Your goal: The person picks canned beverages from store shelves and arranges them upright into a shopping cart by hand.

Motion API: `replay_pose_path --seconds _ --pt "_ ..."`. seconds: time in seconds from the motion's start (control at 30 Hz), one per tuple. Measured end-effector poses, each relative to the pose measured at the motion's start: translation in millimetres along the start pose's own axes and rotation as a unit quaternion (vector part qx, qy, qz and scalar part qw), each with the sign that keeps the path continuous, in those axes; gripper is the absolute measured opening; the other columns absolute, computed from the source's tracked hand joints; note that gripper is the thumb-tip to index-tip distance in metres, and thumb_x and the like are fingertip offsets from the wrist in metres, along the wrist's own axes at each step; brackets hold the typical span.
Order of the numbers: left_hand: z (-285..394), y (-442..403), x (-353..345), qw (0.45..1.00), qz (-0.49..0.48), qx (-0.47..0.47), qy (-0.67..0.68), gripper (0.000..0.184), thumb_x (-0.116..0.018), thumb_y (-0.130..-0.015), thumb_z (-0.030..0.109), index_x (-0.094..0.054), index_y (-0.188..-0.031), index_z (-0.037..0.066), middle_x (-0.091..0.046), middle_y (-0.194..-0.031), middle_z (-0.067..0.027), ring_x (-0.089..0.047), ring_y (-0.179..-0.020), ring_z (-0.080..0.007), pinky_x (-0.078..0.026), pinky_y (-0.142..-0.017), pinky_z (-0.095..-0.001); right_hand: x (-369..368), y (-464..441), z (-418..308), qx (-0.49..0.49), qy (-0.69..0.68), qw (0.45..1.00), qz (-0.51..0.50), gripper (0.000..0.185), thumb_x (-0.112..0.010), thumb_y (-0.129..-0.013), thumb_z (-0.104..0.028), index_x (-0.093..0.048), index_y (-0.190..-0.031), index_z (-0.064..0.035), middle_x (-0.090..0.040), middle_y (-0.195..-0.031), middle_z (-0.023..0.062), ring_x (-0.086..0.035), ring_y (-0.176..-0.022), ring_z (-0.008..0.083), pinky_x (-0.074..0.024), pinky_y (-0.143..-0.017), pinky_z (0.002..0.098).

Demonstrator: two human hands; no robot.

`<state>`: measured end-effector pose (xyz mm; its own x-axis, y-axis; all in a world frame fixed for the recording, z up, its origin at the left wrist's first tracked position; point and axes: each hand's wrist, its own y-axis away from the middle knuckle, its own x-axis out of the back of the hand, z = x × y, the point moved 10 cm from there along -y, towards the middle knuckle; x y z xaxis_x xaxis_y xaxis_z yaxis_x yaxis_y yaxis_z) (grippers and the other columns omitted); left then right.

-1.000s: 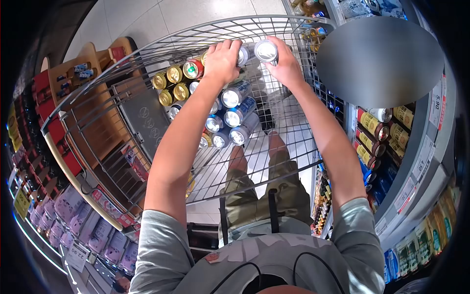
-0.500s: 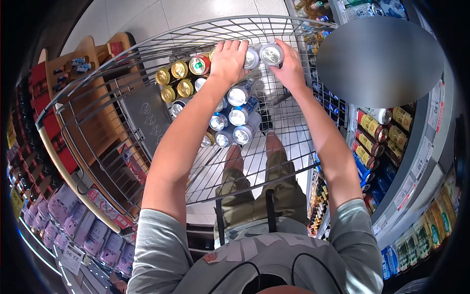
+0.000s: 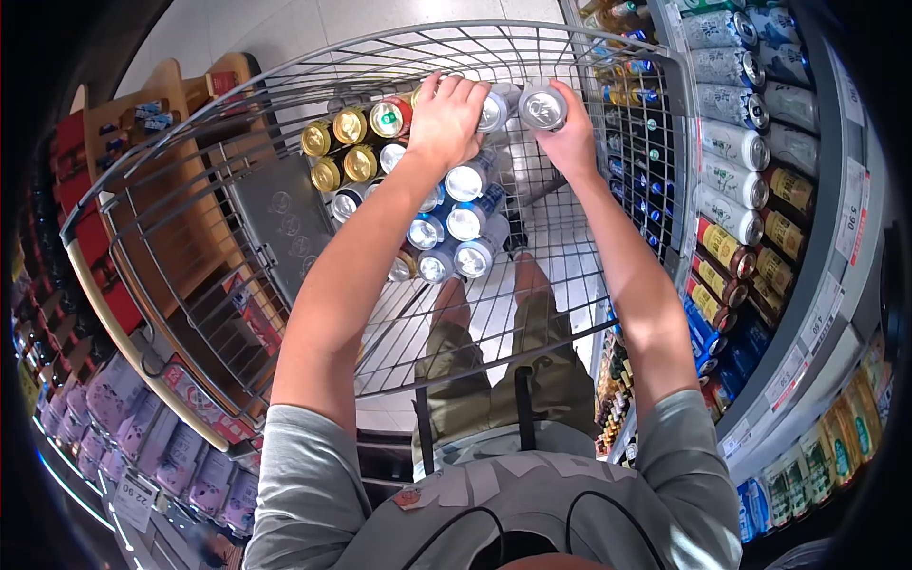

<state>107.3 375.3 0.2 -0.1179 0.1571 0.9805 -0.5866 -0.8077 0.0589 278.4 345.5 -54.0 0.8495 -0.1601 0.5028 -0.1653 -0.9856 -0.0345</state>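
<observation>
Several drink cans stand upright in rows in a wire shopping cart, their tops facing me. My left hand lies over the far row, its fingers and thumb curved about the left side of a silver-topped can. My right hand is closed around another can, just right of that one and apart from it. Gold-topped cans and a red can with a green tab stand left of my left hand. Silver-topped cans stand nearer me, some with blue sides.
A grey folded panel is at the cart's left end, near the pale handle. Shelves of cans with price tags line the right side. A wooden display rack and purple packages stand on the left.
My right hand and its can have moved slightly right, away from the row. My left hand stays nearly where it was. The cart appears shifted slightly, and more shelf cans show at right.
</observation>
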Motion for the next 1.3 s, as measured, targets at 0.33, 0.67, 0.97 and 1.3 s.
replay_pose_path --seconds 0.33,0.67,0.97,1.3 --pt "-2.5 -22.7 -1.0 0.995 -0.042 0.089 0.014 0.070 -0.084 -0.067 0.021 -0.055 -0.130 0.010 -0.063 -0.118 -0.0109 -0.059 -0.117 -0.0303 -0.044 -0.104 -0.0433 -1.0 1.4 -2.5 0.013 0.031 0.999 0.017 0.074 -0.090 -0.067 -0.009 -0.056 -0.132 -0.0053 -0.063 -0.129 0.0158 -0.060 -0.122 0.0346 -0.0497 -0.103 0.0407" --pt "-7.9 -14.8 1.1 0.998 0.004 0.042 0.041 0.072 -0.086 -0.069 0.026 -0.054 -0.132 0.010 -0.061 -0.122 -0.0099 -0.056 -0.121 -0.0277 -0.041 -0.107 -0.0417 -0.4 3.7 2.9 -0.008 -0.021 0.999 0.032 0.076 -0.089 -0.069 -0.008 -0.053 -0.137 -0.0050 -0.068 -0.122 0.0153 -0.068 -0.113 0.0272 -0.0537 -0.096 0.0356" --pt "-4.9 -8.8 12.5 0.997 0.058 0.025 0.043 0.077 -0.087 -0.069 0.027 -0.052 -0.135 0.008 -0.062 -0.125 -0.0107 -0.055 -0.124 -0.0291 -0.037 -0.114 -0.0447 -5.4 5.0 9.9 -0.016 0.014 0.999 0.036 0.078 -0.091 -0.069 -0.010 -0.052 -0.136 -0.0009 -0.066 -0.124 0.0157 -0.066 -0.114 0.0276 -0.0525 -0.097 0.0351" --pt "-11.9 3.0 9.6 0.996 0.063 0.041 0.054 0.081 -0.088 -0.069 0.027 -0.048 -0.137 0.005 -0.057 -0.135 -0.0115 -0.049 -0.133 -0.0292 -0.032 -0.119 -0.0463 -2.6 5.3 3.2 0.008 0.000 0.997 0.074 0.082 -0.091 -0.067 -0.005 -0.049 -0.137 -0.0011 -0.063 -0.125 0.0175 -0.065 -0.113 0.0311 -0.0531 -0.095 0.0377"
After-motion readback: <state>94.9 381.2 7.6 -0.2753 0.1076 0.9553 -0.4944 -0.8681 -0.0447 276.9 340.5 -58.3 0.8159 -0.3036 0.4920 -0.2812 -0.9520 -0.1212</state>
